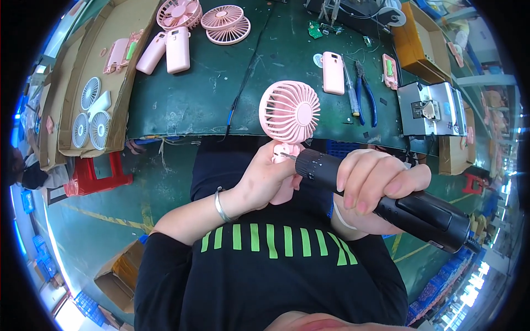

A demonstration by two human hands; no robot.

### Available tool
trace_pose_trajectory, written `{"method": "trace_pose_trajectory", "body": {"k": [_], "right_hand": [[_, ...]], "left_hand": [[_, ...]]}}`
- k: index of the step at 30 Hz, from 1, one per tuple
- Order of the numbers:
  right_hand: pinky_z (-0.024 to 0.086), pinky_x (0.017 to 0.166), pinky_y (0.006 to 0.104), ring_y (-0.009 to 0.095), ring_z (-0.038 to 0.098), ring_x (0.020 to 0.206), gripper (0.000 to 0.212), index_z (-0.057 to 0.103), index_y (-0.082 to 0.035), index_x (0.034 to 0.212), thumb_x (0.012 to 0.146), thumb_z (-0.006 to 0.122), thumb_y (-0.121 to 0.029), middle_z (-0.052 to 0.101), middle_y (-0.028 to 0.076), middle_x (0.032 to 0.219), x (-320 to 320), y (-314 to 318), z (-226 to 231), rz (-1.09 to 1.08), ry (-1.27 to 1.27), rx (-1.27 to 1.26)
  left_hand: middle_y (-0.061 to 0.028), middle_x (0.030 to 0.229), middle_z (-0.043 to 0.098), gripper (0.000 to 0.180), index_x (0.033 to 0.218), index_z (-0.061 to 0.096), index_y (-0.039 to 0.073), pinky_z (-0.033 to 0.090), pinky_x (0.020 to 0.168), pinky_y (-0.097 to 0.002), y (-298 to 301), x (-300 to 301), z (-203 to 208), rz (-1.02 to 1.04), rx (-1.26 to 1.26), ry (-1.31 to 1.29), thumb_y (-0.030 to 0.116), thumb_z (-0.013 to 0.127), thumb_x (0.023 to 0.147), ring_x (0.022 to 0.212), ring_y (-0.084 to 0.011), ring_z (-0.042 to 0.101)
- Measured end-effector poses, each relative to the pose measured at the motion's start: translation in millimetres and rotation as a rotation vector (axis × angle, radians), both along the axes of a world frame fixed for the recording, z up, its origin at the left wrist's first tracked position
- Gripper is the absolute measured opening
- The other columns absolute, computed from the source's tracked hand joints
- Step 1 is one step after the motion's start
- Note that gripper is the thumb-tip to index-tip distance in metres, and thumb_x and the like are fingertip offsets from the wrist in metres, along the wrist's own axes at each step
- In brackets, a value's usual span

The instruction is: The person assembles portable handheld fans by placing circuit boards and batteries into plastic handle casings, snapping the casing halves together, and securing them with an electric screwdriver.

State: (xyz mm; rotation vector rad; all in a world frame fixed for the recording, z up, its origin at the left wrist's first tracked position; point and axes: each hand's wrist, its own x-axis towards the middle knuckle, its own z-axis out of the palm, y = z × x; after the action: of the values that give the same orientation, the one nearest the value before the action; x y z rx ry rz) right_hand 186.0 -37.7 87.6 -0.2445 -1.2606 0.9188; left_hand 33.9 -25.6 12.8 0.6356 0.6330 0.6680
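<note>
A pink handheld fan [289, 112] is upright in front of my body, its round slatted head level with the table's front edge. My left hand [269, 175] is closed around its handle just below the head. In my right hand [375, 182] is a black electric screwdriver [425, 216], gripped around its body and pointing left. The thin bit meets the fan's neck, at the joint under the head; whether it sits in a screw cannot be made out. A cord leaves the screwdriver's rear end.
On the green table [187, 105] lie a pink casing [333, 73], a screwdriver [350, 91], blue-handled pliers [365, 99] and pink fan grilles [227, 33]. A cardboard tray [66, 110] of fan parts stands left. At right is a grey metal box device [428, 107]. A red stool [98, 175] stands below left.
</note>
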Motion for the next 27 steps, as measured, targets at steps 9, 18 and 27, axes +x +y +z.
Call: {"method": "trace_pose_trajectory", "body": {"k": [9,18,27], "right_hand": [[0.044,0.050,0.0312,0.017,0.051,0.046,0.047,0.043,-0.008,0.093,0.094,0.046,-0.055,0.053,0.004,0.061,-9.3,-0.4,-2.2,-0.087,0.050,-0.028],[0.036,0.055,0.0293,0.015,0.044,0.050,0.085,0.057,-0.006,0.088,0.078,0.025,-0.084,0.046,0.002,0.056,27.2,16.9,-7.4,-0.563,0.311,-0.228],[0.041,0.048,0.0291,0.017,0.047,0.043,0.095,0.050,-0.003,0.087,0.075,0.013,-0.089,0.048,0.007,0.052,38.6,30.4,-33.0,-0.571,0.260,-0.347]], "left_hand": [[-0.0053,0.083,0.062,0.015,0.102,0.057,0.000,0.049,0.059,-0.0232,4.0,-3.0,-6.9,-0.011,0.042,-0.014,0.009,0.058,0.089,0.063,-0.0108,0.059],[-0.0166,0.105,0.054,0.073,0.137,0.006,0.011,0.058,0.064,-0.0340,30.2,-34.6,20.9,0.097,0.271,-0.039,0.006,0.060,0.088,0.087,-0.0265,0.066],[0.0010,0.078,0.055,0.031,0.117,0.050,0.003,0.026,0.039,-0.0145,146.3,-56.6,65.5,0.479,0.489,0.495,0.017,0.060,0.091,0.053,-0.0001,0.043]]}}
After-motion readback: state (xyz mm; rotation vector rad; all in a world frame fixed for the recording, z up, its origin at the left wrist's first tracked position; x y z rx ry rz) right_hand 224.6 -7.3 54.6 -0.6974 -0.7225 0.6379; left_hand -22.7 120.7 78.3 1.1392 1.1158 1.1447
